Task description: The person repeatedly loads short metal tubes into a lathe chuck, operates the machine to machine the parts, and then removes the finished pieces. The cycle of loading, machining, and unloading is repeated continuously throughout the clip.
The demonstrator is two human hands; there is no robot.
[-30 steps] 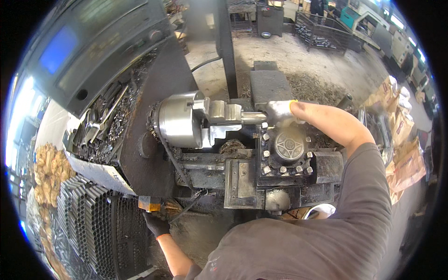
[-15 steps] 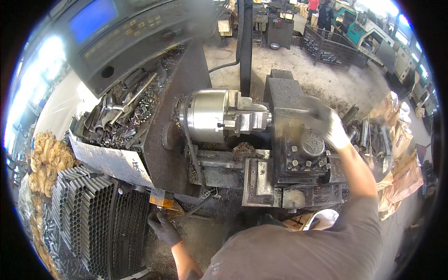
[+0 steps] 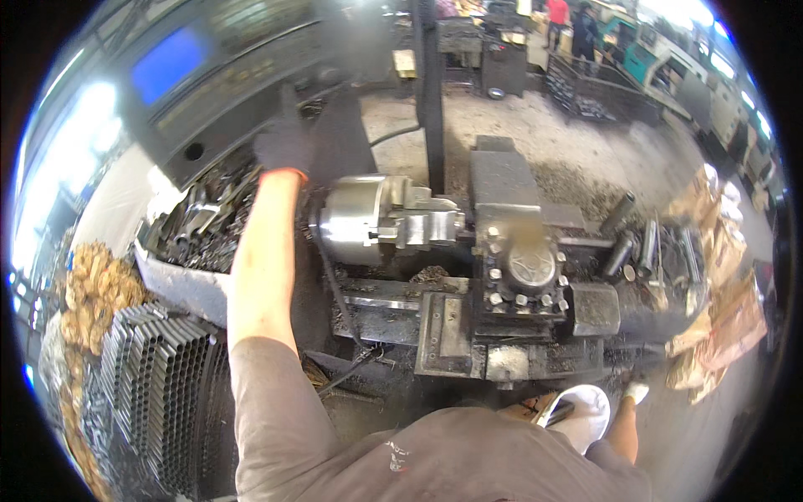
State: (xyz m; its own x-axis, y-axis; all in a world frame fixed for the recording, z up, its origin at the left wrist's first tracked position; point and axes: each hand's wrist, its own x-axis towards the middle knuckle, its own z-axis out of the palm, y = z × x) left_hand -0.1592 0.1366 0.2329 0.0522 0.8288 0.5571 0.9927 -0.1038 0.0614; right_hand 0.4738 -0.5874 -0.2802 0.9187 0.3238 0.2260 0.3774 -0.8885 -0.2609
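Observation:
My left hand (image 3: 283,149), in a dark glove with an orange cuff, is raised in front of the lathe's control panel (image 3: 234,71). Motion smears its fingers, though one seems to point up toward the panel. Right of that arm, a shiny metal chuck (image 3: 355,209) with stepped jaws (image 3: 418,219) faces the dark tool post (image 3: 527,268), which has several bolts around its top. My right hand (image 3: 636,391), in a pale glove, hangs low at the machine's front, beside a white bucket (image 3: 600,410) with dark pieces in it. Its fingers are too small to make out.
Stacked metal tubes (image 3: 163,385) stand at the lower left, below a tray heaped with tools and chips (image 3: 205,222). Loose tubes (image 3: 648,247) lie right of the tool post, near brown paper sacks (image 3: 723,326). A dark post (image 3: 429,100) rises behind the chuck. People stand far back.
My left hand has risen from beside the tube stack to the control panel. The right hand has left the tool post and dropped beside the bucket. The tool post has shifted and turned.

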